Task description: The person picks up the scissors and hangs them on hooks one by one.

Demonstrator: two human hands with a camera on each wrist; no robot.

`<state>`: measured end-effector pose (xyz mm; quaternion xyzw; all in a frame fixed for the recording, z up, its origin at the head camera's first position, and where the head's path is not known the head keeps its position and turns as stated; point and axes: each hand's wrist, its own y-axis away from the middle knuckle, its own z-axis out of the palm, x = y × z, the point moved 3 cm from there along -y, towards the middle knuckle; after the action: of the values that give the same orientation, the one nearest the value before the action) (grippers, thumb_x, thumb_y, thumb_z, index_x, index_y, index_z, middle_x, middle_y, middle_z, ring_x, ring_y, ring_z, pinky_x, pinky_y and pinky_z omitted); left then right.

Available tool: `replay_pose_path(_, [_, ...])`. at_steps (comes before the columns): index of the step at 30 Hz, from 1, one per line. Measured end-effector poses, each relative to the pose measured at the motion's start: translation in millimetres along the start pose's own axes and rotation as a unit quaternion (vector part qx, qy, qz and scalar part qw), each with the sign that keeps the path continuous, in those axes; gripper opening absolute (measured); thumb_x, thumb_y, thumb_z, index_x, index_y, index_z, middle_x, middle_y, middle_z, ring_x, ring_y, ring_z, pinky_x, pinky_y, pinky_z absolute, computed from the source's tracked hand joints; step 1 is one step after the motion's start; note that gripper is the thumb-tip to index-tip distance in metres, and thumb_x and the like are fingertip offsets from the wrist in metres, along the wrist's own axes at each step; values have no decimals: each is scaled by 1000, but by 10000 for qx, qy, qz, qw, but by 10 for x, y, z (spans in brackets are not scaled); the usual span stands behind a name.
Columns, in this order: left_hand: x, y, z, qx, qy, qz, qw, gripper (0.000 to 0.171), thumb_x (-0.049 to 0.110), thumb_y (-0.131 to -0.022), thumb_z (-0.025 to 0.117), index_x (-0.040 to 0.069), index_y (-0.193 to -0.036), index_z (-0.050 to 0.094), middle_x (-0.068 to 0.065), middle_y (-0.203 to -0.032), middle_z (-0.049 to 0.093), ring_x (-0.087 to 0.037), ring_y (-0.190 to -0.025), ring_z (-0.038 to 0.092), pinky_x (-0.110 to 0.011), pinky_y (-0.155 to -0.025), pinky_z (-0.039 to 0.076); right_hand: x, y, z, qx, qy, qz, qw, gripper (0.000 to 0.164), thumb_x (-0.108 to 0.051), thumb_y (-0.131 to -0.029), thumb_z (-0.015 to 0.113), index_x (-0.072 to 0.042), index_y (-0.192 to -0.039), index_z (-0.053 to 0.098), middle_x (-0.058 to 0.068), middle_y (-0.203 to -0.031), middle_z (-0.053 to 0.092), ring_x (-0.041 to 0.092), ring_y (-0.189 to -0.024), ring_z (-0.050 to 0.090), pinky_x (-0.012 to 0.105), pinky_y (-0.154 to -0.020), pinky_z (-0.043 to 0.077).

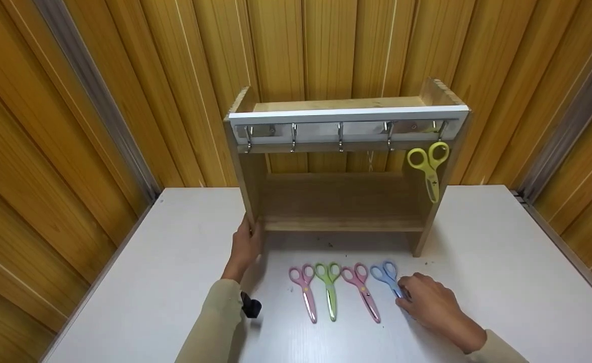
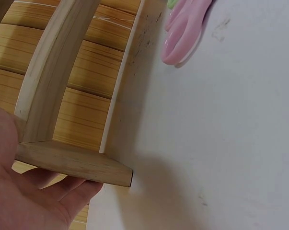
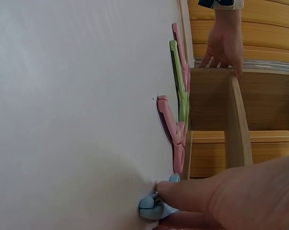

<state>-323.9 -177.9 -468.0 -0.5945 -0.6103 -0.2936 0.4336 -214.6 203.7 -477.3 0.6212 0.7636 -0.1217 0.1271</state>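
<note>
A wooden shelf rack point(image 1: 336, 222) stands on the white table, with a row of metal hooks point(image 1: 340, 136) along its upper front. My left hand point(image 1: 245, 247) grips the lower part of its left side panel point(image 2: 77, 163), fingers behind the wood. Yellow scissors point(image 1: 431, 169) hang from the hook at the far right. In front of the rack lie pink scissors point(image 1: 306, 290), green scissors point(image 1: 329, 287) and a second pink pair point(image 1: 362, 290). My right hand point(image 1: 432, 305) pinches the blade end of the blue scissors point(image 3: 154, 207), whose handles point(image 1: 384, 271) point toward the rack.
Wood-patterned panel walls point(image 1: 326, 50) enclose the white table point(image 1: 139, 282) at the back and sides. A black device point(image 1: 251, 305) is strapped at my left wrist. Small dark specks point(image 1: 330, 245) dot the tabletop beneath the rack.
</note>
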Motion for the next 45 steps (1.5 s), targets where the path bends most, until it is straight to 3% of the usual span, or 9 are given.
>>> replay_pose_path(7, [7,-2,12,-6,64,5,10000,57,22,-112,42,10,-164,22,-20,-159,40,-35,-143,45,-51,-113,40,9,-23,9,-4,-62,122,9999,15,-8,-83,84,-10,-85,69,-1,-71,50,18,-67,48,35,-53,37])
replay_pose_path(15, [5,-2,10,30,33,1,10000,57,23,-112,42,10,-164,23,-21,-159,40,-36,-143,45,-53,-114,38,1,-31,1,-47,-123,219,9997,15,-6,-83,84,-5,-93,73,0,-72,53,18,-66,49,35,-54,37])
replay_pose_path(22, [5,16,14,-23,98,-41,9999,60,35,-112,42,14,-165,22,-21,-158,43,-39,-139,49,-53,-111,42,31,-32,-20,181,-350,156,9991,15,-2,-78,85,-7,-83,72,-2,-69,55,17,-65,50,35,-54,41])
replay_pose_path(38, [-12,-8,23,45,54,-11,10000,60,32,-112,44,13,-165,23,-20,-158,42,-37,-140,49,-53,-113,39,77,-63,-27,-14,-530,375,9979,12,-2,-81,83,-8,-83,72,-1,-69,60,18,-66,52,36,-59,43])
replay_pose_path(45, [-1,5,5,52,29,-57,10000,60,33,-112,43,15,-165,23,-19,-159,42,-36,-141,48,-53,-113,39,83,-55,-120,362,-506,182,9979,13,-3,-81,82,-11,-85,73,-3,-70,61,18,-65,52,36,-53,41])
